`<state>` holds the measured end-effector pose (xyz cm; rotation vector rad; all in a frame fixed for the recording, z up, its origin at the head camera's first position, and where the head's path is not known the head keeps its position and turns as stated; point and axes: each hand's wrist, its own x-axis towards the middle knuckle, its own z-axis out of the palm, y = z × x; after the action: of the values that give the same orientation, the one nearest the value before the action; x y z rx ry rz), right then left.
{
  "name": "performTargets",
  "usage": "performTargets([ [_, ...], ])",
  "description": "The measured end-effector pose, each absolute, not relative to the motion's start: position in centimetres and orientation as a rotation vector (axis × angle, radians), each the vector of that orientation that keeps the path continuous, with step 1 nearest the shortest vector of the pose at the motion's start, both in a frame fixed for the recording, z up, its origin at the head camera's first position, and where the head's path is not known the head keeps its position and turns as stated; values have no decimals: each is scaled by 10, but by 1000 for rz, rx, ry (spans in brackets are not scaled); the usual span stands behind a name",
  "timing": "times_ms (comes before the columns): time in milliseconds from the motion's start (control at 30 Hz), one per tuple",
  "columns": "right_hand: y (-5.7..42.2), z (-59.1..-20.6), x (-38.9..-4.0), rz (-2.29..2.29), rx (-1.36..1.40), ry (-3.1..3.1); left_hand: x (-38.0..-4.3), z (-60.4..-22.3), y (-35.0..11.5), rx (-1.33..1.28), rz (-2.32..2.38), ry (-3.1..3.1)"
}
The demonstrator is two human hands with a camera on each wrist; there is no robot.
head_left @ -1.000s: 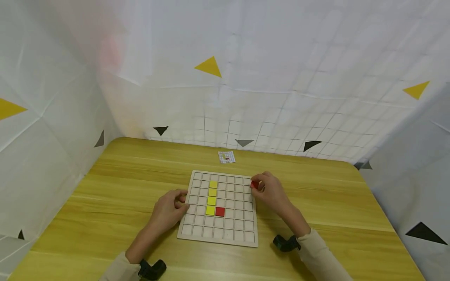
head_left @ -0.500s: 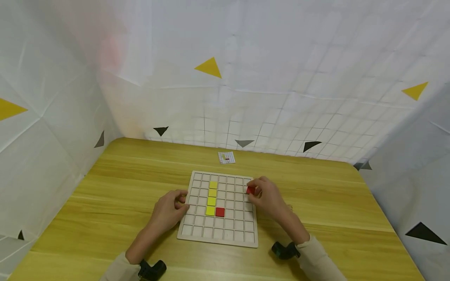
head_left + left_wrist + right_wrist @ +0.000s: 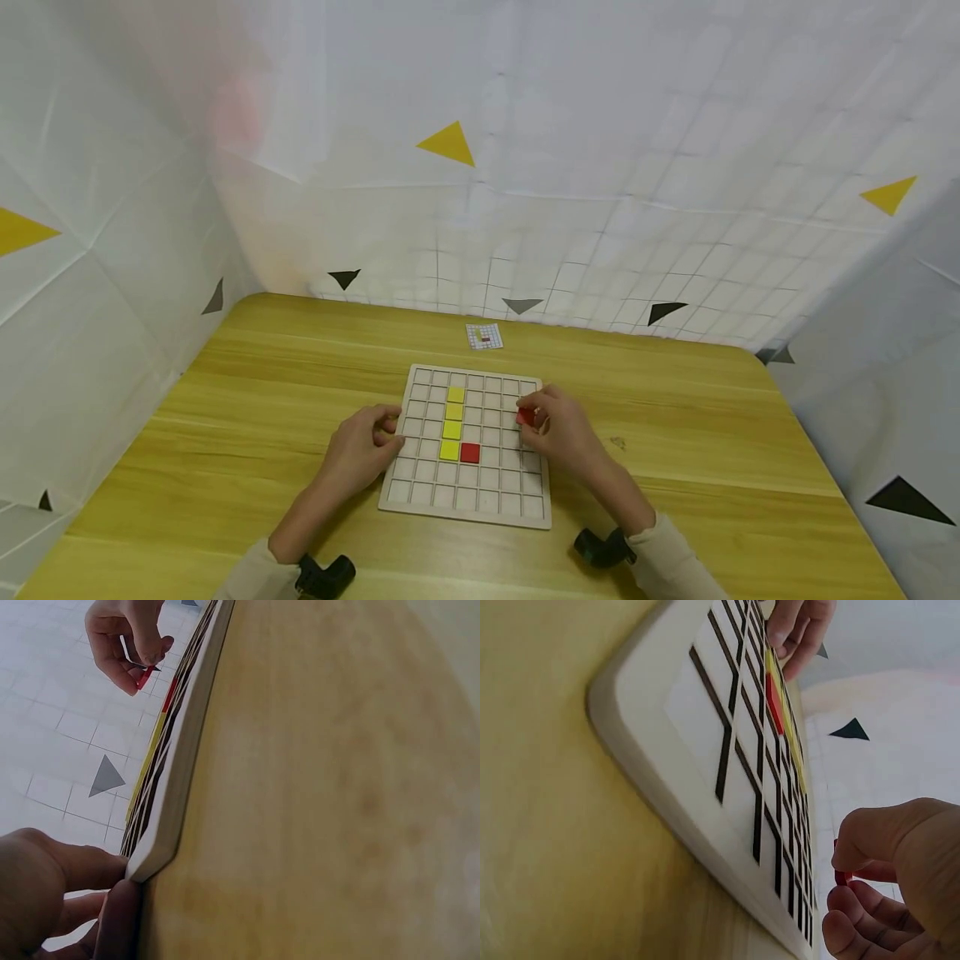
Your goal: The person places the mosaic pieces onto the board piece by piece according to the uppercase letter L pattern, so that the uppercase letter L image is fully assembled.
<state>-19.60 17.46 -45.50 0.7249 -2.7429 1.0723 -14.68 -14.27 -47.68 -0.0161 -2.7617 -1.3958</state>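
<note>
A pale wooden grid board [image 3: 500, 482] lies on the table. In it, a column of several yellow square tiles [image 3: 452, 430] has a red tile [image 3: 469, 452] at the right of its lowest one. My right hand [image 3: 562, 429] pinches a second red tile [image 3: 526, 416] between thumb and fingers over the board's right side; in the right wrist view this tile [image 3: 843, 877] shows edge-on and partly hidden. At the opposite edge, my left hand [image 3: 362, 448] rests its thumb and fingertips against the rim, its fingers relaxed, as the left wrist view shows close up.
A small card [image 3: 483, 336] printed with a grid and coloured squares lies behind the board. White sheeting [image 3: 570, 217] with yellow, grey and black triangles stands around the wooden table [image 3: 300, 367]. Black devices [image 3: 326, 577] are strapped at both wrists.
My right hand has carried the pinched red tile from the board's upper right corner leftward and toward me, over the right-hand squares. My left hand stays at the board's left edge.
</note>
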Motion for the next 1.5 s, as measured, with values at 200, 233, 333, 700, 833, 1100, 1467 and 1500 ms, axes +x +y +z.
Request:
performTargets([
  [200, 169, -454, -191, 1077, 741, -2722, -147, -477, -143, -33, -1388, -2760],
  [233, 168, -454, -190, 1071, 741, -2723, -146, -477, -143, -37, -1389, -2759],
  [333, 166, -454, -189, 1061, 744, -2728, -146, -477, -143, -41, -1385, -2760],
  [700, 160, -453, -175, 1060, 790, -2729, -144, -475, -142, -41, -1390, -2760],
  [833, 157, -453, -171, 1052, 792, -2730, -145, -475, -141, -38, -1384, -2760],
  [1100, 152, -457, -167, 1056, 818, -2740, -146, -474, -142, -31, -1365, -2763],
  [1467, 147, -463, -164, 1069, 859, -2748, -147, -476, -143, -25, -1360, -2769],
  [1500, 147, -463, -164, 1072, 867, -2751, -147, -476, -143, -25, -1361, -2770],
])
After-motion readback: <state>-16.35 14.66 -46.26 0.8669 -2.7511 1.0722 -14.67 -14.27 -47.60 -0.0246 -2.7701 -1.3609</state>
